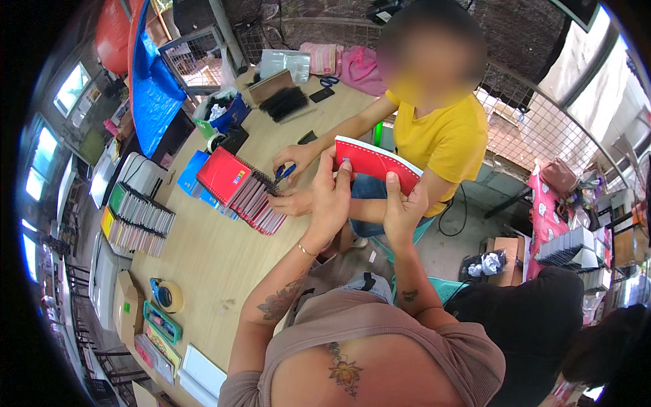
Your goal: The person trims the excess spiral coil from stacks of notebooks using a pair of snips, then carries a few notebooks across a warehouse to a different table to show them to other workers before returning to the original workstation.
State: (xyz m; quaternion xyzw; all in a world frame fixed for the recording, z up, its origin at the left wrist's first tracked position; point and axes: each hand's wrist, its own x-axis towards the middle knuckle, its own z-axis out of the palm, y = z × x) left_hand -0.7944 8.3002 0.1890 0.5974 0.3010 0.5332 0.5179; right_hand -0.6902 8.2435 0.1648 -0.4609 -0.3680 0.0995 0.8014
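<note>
In front of me, both hands hold up a red notebook [377, 161] with white paper showing behind its cover. A row of small punched holes runs along its upper edge, and I see no coil in them. My left hand [330, 198] grips its left end, thumb on the cover; my right hand [405, 211] pinches its lower right part the same way. To the left, a stack of red spiral notebooks [239, 186] lies on the table. A co-worker in a yellow shirt [439, 136] holds blue-handled scissors [285, 173] at the coils of that stack.
The wooden table [203, 278] carries blue notebooks [195, 175], black coils [283, 104], a tape roll [169, 296], a green tray [161, 321] and a blue bin [230, 114]. More notebook stacks [141, 220] stand beyond its left edge. A person in black [525, 332] is close at my right.
</note>
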